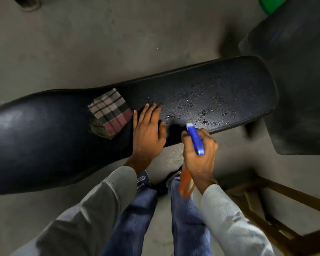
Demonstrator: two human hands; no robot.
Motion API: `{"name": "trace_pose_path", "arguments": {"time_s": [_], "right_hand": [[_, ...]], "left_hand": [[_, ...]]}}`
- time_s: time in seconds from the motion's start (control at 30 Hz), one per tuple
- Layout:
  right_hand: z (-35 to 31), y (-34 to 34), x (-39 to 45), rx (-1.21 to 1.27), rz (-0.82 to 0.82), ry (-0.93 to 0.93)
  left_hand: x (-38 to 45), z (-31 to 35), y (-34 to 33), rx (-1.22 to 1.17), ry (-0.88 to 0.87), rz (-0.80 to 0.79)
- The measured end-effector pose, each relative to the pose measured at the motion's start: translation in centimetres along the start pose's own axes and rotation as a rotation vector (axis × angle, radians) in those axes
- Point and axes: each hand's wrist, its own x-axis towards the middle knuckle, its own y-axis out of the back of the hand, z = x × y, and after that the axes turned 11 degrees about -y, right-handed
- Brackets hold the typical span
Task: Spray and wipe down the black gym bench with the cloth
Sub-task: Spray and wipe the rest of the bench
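Observation:
The black gym bench (44, 137) runs across the view from lower left to upper right; its right half is speckled with spray droplets. A folded checked cloth (110, 112) lies on the pad near the middle. My left hand (148, 132) rests flat on the pad just right of the cloth, fingers spread, holding nothing. My right hand (200, 152) grips a spray bottle (195, 138) with a blue head and orange body, its nozzle pointing at the wet pad near the front edge.
Another black padded piece (299, 80) stands at the right, close to the bench's end. A wooden frame (277, 215) sits at lower right. The floor (100, 43) is grey concrete. My legs in jeans stand against the bench's front edge.

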Motion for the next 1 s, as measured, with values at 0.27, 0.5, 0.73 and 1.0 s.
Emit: {"name": "trace_pose_path", "arguments": {"time_s": [0.27,0.5,0.73,1.0], "right_hand": [[-12.6,0.4,-2.1,-0.004,-0.157,0.155],[-21.9,-2.2,-6.4,-0.018,-0.321,0.278],[-26.3,-6.3,-11.5,-0.054,-0.403,0.38],[-26.2,-10.4,-12.7,-0.215,-0.616,0.339]], "left_hand": [[-3.2,2.5,10.0,-0.253,0.168,-0.27],[-6.7,4.7,19.0,-0.388,0.122,-0.256],[-8.1,1.9,24.0,-0.463,0.445,0.168],[-9.9,-4.0,25.2,-0.326,0.468,0.327]]}}
